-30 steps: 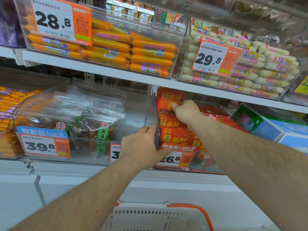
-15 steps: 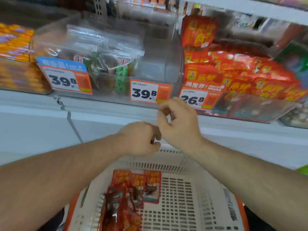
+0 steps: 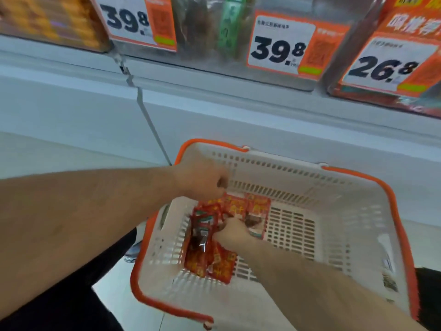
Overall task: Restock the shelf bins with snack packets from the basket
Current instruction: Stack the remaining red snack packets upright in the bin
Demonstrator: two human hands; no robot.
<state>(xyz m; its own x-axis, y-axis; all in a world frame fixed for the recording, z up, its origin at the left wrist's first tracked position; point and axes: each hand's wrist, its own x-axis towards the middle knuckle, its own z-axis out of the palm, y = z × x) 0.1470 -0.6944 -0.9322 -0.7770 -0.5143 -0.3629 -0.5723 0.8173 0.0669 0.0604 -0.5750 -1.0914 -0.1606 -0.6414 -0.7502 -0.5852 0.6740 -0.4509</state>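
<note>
One white slatted basket (image 3: 310,211) with an orange rim and orange handles sits below the shelf edge, and two bare hands are at it. In its left half lies a heap of red snack packets (image 3: 210,249) (the blur and overlap prevent a firm count; at least five show). The ones at the near end lie with their long axis running from the near wall toward the far wall, while two or three at the far end of the heap stand propped with printed faces toward the camera.

The right hand (image 3: 235,232) is down inside the basket on top of the heap, fingers curled in among the packets; whether it has actually closed on one cannot be told. Packets lie under it, to its left and beyond its fingertips.

The left hand (image 3: 202,179) hovers above the basket's far-left corner, fingers curled into a loose fist with nothing visible in it, well above the packets.

Above, three price tags hang on clear shelf bins: two read 39.8 (image 3: 276,52) and one reads 26.8 (image 3: 381,68). The middle bin (image 3: 214,27) holds dark packets with a green label.
</note>
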